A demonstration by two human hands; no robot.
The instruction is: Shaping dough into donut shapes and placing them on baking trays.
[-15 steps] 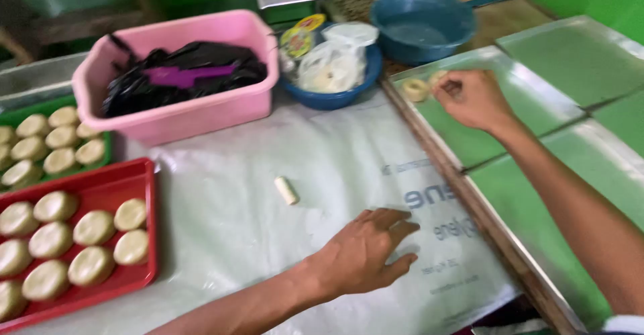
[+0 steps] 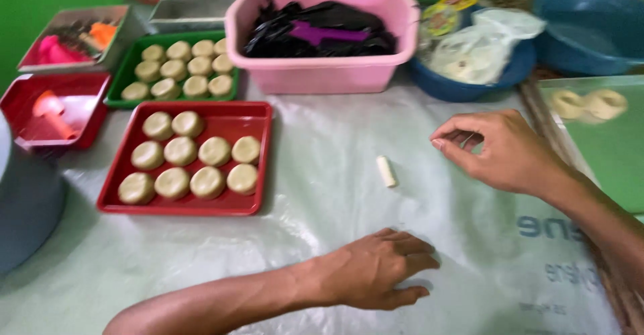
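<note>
My left hand [image 2: 376, 271] lies palm down on the clear plastic sheet [image 2: 322, 241] covering the table, fingers loosely together, holding nothing. My right hand [image 2: 503, 150] hovers to the right of a small white dough stick [image 2: 386, 171], fingers curled and empty, a short gap from it. A red tray [image 2: 184, 204] with several round dough pieces sits to the left. Two ring-shaped dough pieces [image 2: 587, 103] lie on a green-lined metal tray [image 2: 604, 167] at the right.
A pink tub [image 2: 322, 73] with black bags stands at the back. A green tray [image 2: 127, 73] of dough rounds, a small red tray [image 2: 40, 140] with an orange tool and a grey vessel [image 2: 27, 201] are at the left. Blue bowls [image 2: 590, 29] stand at the back right.
The view has swung left. My right hand has left the green-lined tray, where it was at the dough rings, and come over the sheet near the white dough stick. My left hand stays flat.
</note>
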